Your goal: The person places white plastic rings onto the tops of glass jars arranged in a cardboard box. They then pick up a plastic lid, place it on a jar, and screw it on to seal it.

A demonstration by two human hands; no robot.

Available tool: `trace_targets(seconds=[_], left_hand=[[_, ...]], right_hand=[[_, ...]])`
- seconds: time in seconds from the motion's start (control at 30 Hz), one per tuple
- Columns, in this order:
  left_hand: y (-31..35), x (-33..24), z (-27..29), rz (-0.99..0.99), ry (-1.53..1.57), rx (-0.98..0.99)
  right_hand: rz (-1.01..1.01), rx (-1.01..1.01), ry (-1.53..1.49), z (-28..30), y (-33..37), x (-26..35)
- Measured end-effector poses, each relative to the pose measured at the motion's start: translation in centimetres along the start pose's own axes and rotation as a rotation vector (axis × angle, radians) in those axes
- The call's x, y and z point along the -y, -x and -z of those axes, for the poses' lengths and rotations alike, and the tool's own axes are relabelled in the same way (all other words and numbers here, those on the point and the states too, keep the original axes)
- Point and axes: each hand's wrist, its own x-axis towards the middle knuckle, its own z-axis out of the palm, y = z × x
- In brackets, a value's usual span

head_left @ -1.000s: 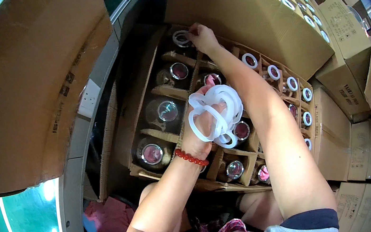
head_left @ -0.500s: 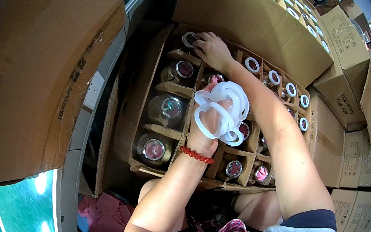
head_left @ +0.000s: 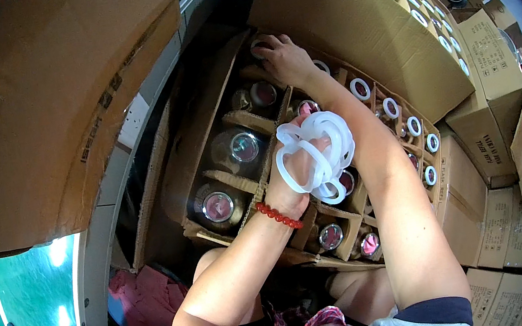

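Observation:
A bunch of translucent white plastic rings point(head_left: 341, 139) is bundled in and around the fingers of my left hand point(head_left: 289, 186), over the middle of a divided carton point(head_left: 244, 184). My right hand point(head_left: 288, 63) reaches to the far left corner compartment, its fingers closed on a white ring point(head_left: 259, 48) at the mouth of a glass flask; the fingers partly cover it. Nearer me in the left row stand silvery glass flasks without rings, such as one open-mouthed glass flask point(head_left: 244, 146). Farther right, several flasks wear white rings, like this ringed mouth point(head_left: 360, 88).
Behind stands another divided carton point(head_left: 348, 22) of ringed flasks. Stacked brown cartons point(head_left: 489, 61) fill the right side. A large cardboard flap point(head_left: 57, 106) rises at the left, beside a grey metal edge point(head_left: 91, 289). Pink cloth point(head_left: 146, 298) lies low at the left.
My right hand has shifted slightly left and farther over the corner flask, covering more of its ring. The left hand keeps the ring bunch nearly in place. The view has tilted a little.

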Motion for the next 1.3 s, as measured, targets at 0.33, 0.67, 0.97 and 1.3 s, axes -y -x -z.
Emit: trace_targets(seconds=[0.33,0.67,0.97,1.3], left_hand=[[-1.5,0.5,2.0,-0.111,0.040,-0.112],[-1.0,0.0,0.1,-0.057,-0.065,-0.120],[-0.1,0.8,-0.5,0.010,0.039,-0.018],[0.4,1.1,-0.5,0.083,-0.030,0.234]], right_hand=[[-0.510,0.260,-1.036,11.0,3.9,0.9],[-0.565,0.305,-1.139,16.8,8.9,2.9],[-0.784,0.223,-1.477,7.3,5.8,0.2],[-0.666,0.027,-1.178,4.4,4.1,2.3]])
